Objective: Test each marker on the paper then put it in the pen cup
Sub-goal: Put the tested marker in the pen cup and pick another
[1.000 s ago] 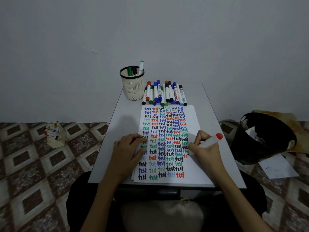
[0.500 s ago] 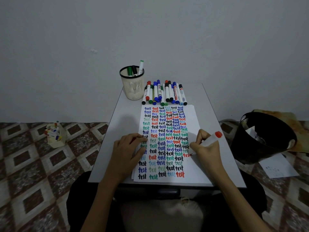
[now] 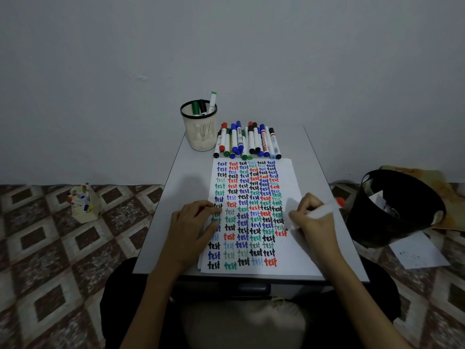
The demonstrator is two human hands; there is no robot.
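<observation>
The paper under my left hand was plain white and matt, its ink marks dull and soaked in. The table it lay on had a smooth, pale grey top, laminate by the look, with a faint sheen. At its far left corner the pen cup was cream plastic mesh with a glossy black rim. The markers along the far edge had smooth white plastic barrels and shiny coloured caps. The red-ended marker my right hand gripped was white plastic too, though blurred. Beyond the right edge, the bin was glossy black plastic.
</observation>
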